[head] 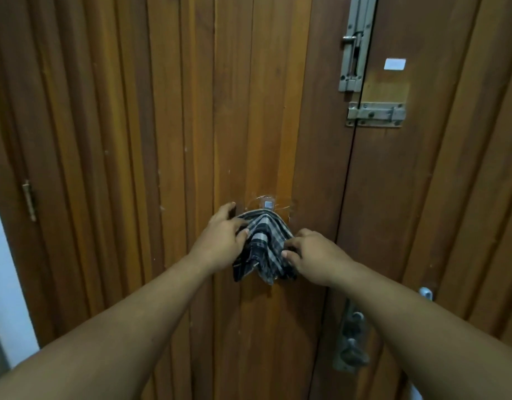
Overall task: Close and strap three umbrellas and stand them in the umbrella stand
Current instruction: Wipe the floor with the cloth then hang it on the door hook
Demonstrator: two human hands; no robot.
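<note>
Hands (220, 235) (312, 255) grip plaid umbrella (263, 249) hanging vertical, canopy downward

The door (162, 140) filling the frame is wood, orange-brown vertical boards with a low satin sheen and a few pale scuffs. At the upper right, two bolts (376, 114) are dull grey metal, matt and worn. The handle (351, 339) at the lower right is grey metal too, blurred. At centre, the umbrella (263, 249) is thin woven cloth, checked dark and pale, matt and creased. Above it, a hook (267, 204) looks like clear glossy plastic.
</note>
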